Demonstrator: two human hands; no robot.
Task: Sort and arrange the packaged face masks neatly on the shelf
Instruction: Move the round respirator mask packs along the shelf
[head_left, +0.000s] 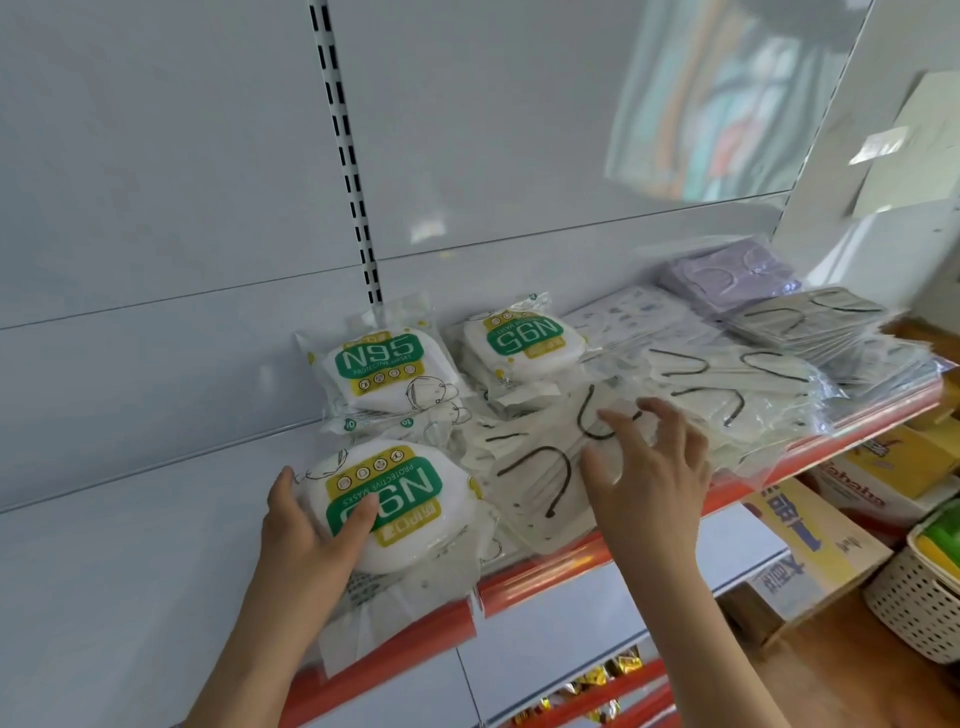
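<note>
hands: left hand (306, 525) grips n95 pack (395, 499), right hand (649, 467) spread open.
loose masks (535, 478) lie directly under the right.

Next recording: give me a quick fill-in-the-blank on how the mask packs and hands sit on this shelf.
1. The left hand holds a pack printed ____.
2. The right hand hovers, fingers spread, over packs whose ear loops are ____.
3. The purple masks lie at the shelf's far ____ end.
4. The shelf edge is coloured ____.

Missing words: N95; black; right; red
</note>
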